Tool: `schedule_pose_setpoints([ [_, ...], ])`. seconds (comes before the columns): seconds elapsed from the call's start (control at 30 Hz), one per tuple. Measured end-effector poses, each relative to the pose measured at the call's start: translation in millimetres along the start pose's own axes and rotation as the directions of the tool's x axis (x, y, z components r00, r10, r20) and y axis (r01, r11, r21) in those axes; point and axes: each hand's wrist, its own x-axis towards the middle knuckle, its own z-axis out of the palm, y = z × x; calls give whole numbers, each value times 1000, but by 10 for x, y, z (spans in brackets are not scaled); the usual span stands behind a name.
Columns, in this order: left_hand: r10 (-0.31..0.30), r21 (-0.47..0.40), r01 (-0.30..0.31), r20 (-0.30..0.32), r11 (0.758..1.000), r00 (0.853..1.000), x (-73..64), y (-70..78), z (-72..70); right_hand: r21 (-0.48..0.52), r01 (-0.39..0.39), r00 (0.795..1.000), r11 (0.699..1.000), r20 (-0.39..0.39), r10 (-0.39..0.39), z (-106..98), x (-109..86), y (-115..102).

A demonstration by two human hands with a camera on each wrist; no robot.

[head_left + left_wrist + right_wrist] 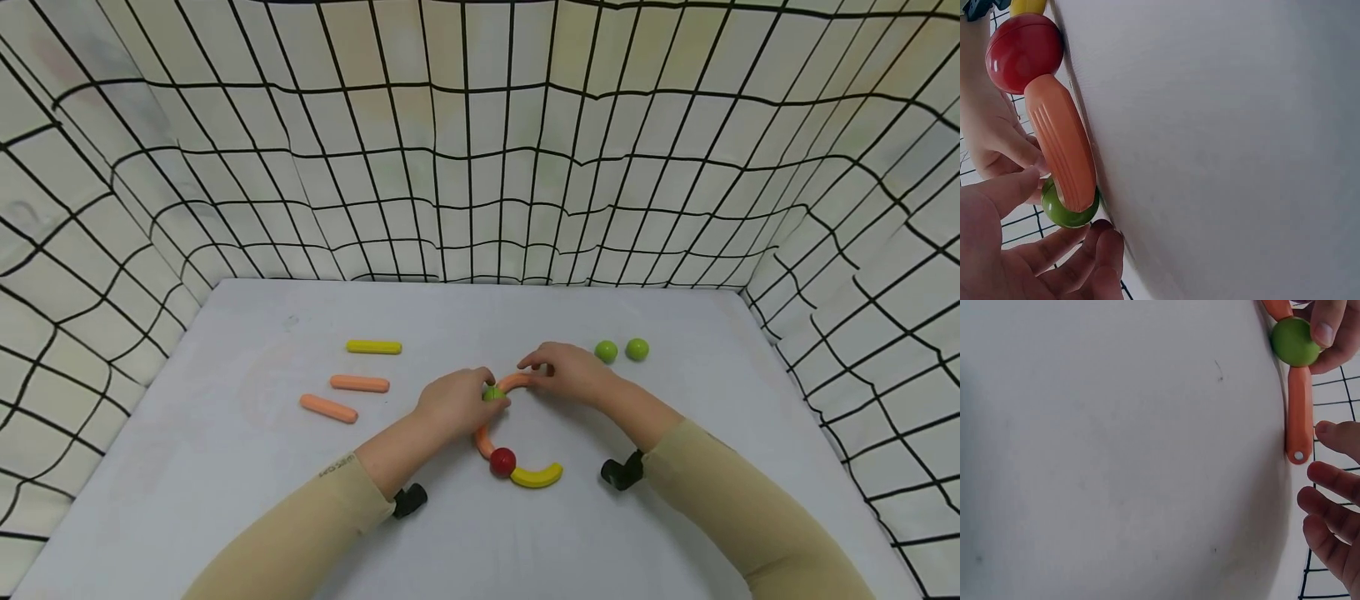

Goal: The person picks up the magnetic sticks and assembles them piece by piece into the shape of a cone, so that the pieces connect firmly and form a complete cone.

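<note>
A curved chain of toy pieces lies on the white table. My left hand [453,402] pinches a green ball [492,393] between thumb and fingers; the thumb rests on the ball [1295,341] in the right wrist view. One curved orange piece [516,381] runs from the ball toward my right hand [572,372]. The right fingers are spread beside that piece's far end, with a small gap in the right wrist view. Another orange piece [1063,144] joins the green ball to a red ball [502,462]. A curved yellow piece [537,477] touches the red ball.
On the left lie a straight yellow stick [373,347] and two straight orange sticks [360,383]. Two loose green balls [637,349] sit beyond the right hand. Black netting [465,150] over white cloth walls the table at the back and sides.
</note>
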Motion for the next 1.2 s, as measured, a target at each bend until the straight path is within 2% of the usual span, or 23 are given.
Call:
schedule_pose_setpoints([
  [0.17,2,1,-2,-2,1000,1000,78,12,14,44,-30,999,999,-17,31,-119,-97,114],
  [0.43,25,9,-25,-7,1000,1000,169,51,11,60,-77,990,995,-113,83,-322,-306,377],
  [0.57,46,11,-46,-12,999,999,198,69,24,108,-151,976,983,-142,165,-414,-426,525],
  [0.73,71,27,-71,-18,997,997,233,91,45,137,-255,945,957,-176,277,-484,-541,694],
  [0.9,76,27,-76,-13,997,997,243,100,47,117,-316,922,941,-197,334,-498,-575,783],
  [1.2,86,41,-85,-6,995,996,275,102,55,97,-346,918,933,-173,358,-443,-515,823],
])
